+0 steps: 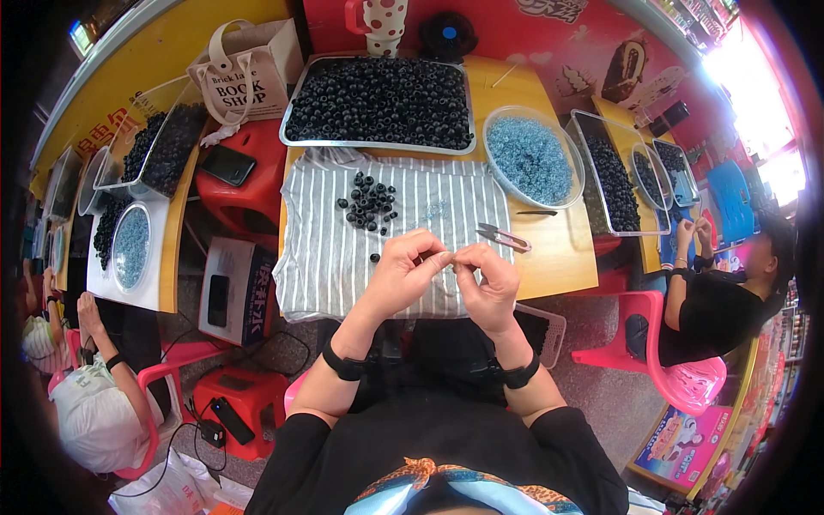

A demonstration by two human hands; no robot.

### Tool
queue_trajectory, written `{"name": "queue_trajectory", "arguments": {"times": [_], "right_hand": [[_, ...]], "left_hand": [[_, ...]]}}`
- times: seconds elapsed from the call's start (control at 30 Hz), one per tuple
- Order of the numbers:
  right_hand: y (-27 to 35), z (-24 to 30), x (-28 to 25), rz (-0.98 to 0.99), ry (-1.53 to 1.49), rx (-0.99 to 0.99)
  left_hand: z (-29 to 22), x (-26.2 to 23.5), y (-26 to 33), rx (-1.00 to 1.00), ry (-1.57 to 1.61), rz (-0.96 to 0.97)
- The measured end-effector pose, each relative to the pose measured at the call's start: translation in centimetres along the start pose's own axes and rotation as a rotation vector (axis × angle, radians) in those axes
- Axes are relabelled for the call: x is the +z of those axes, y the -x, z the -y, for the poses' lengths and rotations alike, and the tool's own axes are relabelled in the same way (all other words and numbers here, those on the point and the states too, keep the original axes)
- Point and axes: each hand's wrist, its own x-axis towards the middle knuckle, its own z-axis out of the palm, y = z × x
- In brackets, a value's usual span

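Observation:
Above the near edge of a grey-and-white striped cloth (pixel 322 266), my left hand (pixel 403 270) and my right hand (pixel 487 290) meet fingertip to fingertip. Both are closed in a pinch; whatever sits between the fingers is too small to make out. A loose pile of black beads (pixel 371 206) lies on the cloth just beyond my left hand, with one stray bead (pixel 375 257) beside that hand. Some tiny clear-blue beads (pixel 438 210) are scattered farther right. Thread snips (pixel 506 239) with blades apart rest on the cloth, beyond my right hand.
A metal-rimmed tray (pixel 378 148) full of black beads stands at the back. Right of the cloth is a round tub (pixel 577 190) of pale blue beads, with a thin dark tool (pixel 537 213) nearby. A red stool (pixel 249 193) with a phone stands left. Other people sit at neighbouring tables.

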Motion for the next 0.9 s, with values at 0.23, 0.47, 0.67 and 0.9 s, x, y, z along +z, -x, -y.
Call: {"name": "queue_trajectory", "arguments": {"times": [0.23,0.47,0.67,0.9], "right_hand": [[0.0,-0.2,-0.4,-0.016,0.0,0.055],[0.3,-0.9,-0.4,0.001,-0.237,0.299],[0.3,-1.1,-0.4,0.03,-0.152,0.2],[-0.5,-0.5,-0.2,0.019,0.031,-0.052]], "left_hand": [[0.3,0.2,-0.2,-0.112,0.077,0.042],[-0.3,-0.4,-0.4,0.18,-0.043,0.02],[-0.5,-0.3,-0.2,0.204,-0.144,0.026],[0.0,0.2,-0.3,0.158,-0.181,-0.023]]}}
